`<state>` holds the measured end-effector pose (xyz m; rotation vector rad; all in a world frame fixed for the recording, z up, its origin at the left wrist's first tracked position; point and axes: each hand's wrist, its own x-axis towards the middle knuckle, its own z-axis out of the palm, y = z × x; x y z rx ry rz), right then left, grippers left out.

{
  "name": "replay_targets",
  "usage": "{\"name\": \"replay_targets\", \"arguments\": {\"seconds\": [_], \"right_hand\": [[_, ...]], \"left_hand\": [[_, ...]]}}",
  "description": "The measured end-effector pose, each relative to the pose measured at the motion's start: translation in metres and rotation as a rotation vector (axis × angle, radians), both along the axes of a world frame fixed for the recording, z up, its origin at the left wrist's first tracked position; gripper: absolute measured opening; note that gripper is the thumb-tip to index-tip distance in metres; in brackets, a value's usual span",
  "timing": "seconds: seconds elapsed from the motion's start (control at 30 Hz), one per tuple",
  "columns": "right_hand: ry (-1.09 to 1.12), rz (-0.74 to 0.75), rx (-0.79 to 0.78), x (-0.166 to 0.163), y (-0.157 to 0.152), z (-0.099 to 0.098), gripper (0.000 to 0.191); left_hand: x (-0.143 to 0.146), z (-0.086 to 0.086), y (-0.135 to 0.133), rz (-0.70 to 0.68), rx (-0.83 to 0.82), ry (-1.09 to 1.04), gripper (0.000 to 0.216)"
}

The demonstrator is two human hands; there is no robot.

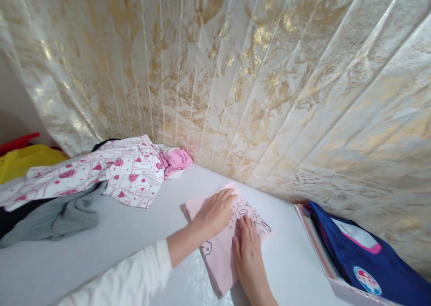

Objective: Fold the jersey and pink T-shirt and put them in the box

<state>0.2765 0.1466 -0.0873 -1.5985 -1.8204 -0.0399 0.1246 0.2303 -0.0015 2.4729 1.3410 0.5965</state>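
A small pink garment [220, 252] with a rabbit print lies folded flat on the white table [134, 234]. My left hand [215, 212] rests palm down on its upper half, fingers stretched toward the wall. My right hand [248, 245] lies flat on the garment just to the right, fingers together and pointing at the rabbit print. Neither hand grips anything. My left arm wears a white sleeve [134, 279].
A heap of clothes sits at the left: a white and pink patterned piece [111, 173], a pink piece [175, 160], a grey one [63, 216], yellow cloth [23, 160]. A white box [323, 252] holding a navy garment [363, 256] stands at right. A gold-marbled wall [235, 72] rises behind.
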Motion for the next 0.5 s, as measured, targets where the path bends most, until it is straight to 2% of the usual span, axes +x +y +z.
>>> {"name": "replay_targets", "arguments": {"seconds": [0.13,0.23,0.37,0.5], "right_hand": [[-0.084,0.084,-0.014,-0.02,-0.013,0.017,0.049],[-0.051,0.197,-0.003,-0.044,-0.024,0.028,0.05],[0.049,0.273,-0.006,-0.065,-0.032,0.027,0.034],[0.062,0.296,0.013,-0.064,-0.03,0.02,0.032]], "left_hand": [[-0.085,0.011,-0.005,0.24,-0.086,0.059,0.025],[-0.125,0.006,-0.005,0.304,-0.204,0.092,0.019],[-0.135,-0.008,-0.002,0.23,-0.271,0.062,0.013],[-0.131,-0.011,0.002,0.217,-0.286,0.027,0.012]]}}
